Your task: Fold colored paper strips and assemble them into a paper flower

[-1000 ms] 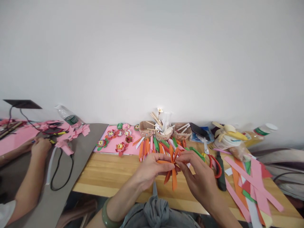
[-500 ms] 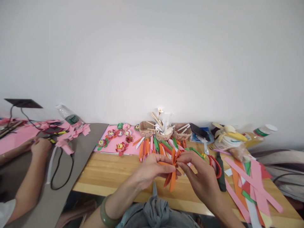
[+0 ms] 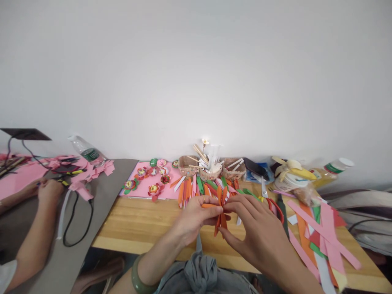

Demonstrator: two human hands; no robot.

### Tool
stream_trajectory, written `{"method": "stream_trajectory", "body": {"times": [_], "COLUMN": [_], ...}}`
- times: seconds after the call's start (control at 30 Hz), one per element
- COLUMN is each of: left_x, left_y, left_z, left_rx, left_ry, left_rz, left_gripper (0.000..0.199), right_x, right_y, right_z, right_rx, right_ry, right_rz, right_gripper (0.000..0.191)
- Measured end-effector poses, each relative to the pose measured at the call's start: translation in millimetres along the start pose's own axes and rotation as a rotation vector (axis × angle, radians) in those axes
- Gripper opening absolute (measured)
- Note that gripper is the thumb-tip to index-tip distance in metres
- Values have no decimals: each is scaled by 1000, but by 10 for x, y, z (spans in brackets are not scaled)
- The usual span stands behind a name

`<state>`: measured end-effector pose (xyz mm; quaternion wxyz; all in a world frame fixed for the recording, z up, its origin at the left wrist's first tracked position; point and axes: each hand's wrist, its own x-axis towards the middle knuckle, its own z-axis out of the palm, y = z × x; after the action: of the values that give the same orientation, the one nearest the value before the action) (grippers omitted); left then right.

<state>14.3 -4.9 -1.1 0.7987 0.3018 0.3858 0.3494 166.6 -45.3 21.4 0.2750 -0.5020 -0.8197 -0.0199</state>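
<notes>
My left hand (image 3: 196, 216) pinches an orange paper flower (image 3: 221, 222), made of folded strips, at its middle between thumb and fingers. From the other side my right hand (image 3: 252, 220) bends round the same flower, its thumb at a lower petal and its fingertips by the upper ones. Part of the flower is hidden behind the fingers. Just beyond both hands lies a row of folded paper strips (image 3: 185, 192) in orange, white, green and pink. Scissors with red handles (image 3: 276, 209) rest to the right of my right hand.
Finished paper flowers (image 3: 155, 190) sit on a pink sheet (image 3: 141, 195). Woven baskets (image 3: 188, 166) with sticks stand by the wall. Loose paper strips (image 3: 324, 228) cover the right side. At left, a co-worker's hands (image 3: 50, 190) are near a pink glue gun (image 3: 82, 189) and a bottle (image 3: 87, 151).
My right hand has gone from a pinch at the flower's middle to a wider hold, thumb lowered to a bottom petal. The flower is turned slightly and its petals stand more spread.
</notes>
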Motion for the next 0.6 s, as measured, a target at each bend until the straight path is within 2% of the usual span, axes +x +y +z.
{"method": "stream_trajectory", "body": {"times": [0.17, 0.27, 0.43, 0.5, 0.57, 0.6], "left_x": [10, 14, 5, -26, -66, -83], "left_y": [-27, -53, -85, -56, 6, 42], "left_z": [23, 20, -63, -109, -148, -164], "left_rx": [8, 74, 463, 618, 791, 895], "left_ry": [63, 35, 42, 50, -9, -79], "left_rz": [65, 123, 359, 480, 590, 631], "left_gripper": [36, 39, 39, 55, 66, 63], "right_x": [3, 5, -44, -72, -88, -91], "right_y": [3, 34, 117, 152, 176, 182], "right_z": [81, 143, 216, 237, 250, 254], "right_rx": [-137, -208, -216, -184, -137, -114], "right_ry": [124, 207, 153, 110, 76, 65], "right_rz": [-18, -42, -66, -73, -82, -86], "right_gripper": [16, 13, 19, 19, 18, 18]}}
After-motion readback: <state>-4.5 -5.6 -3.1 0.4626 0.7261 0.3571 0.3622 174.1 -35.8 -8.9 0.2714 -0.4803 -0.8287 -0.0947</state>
